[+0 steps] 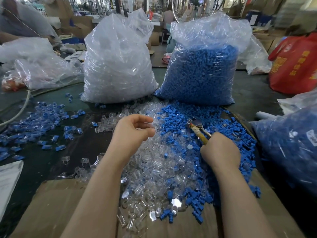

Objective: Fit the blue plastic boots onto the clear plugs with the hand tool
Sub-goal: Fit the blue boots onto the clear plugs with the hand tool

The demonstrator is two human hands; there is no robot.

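Right hand [220, 152] gripping worn metal hand tool [199, 128] (left hand [133, 133] loosely curled, seemingly empty), glossy clear-plug heap [154, 169] at six o'clock, blue boots [231, 134] at three.

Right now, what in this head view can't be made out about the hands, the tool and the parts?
- Left hand: motion blur at its fingertips hides whether it pinches a clear plug.
- Hand tool: the right hand covers its handles; the tip is too blurred to show any boot.
- Pile of assembled pieces: too small to check fit.
- Far blue bag: cut off by the right edge.
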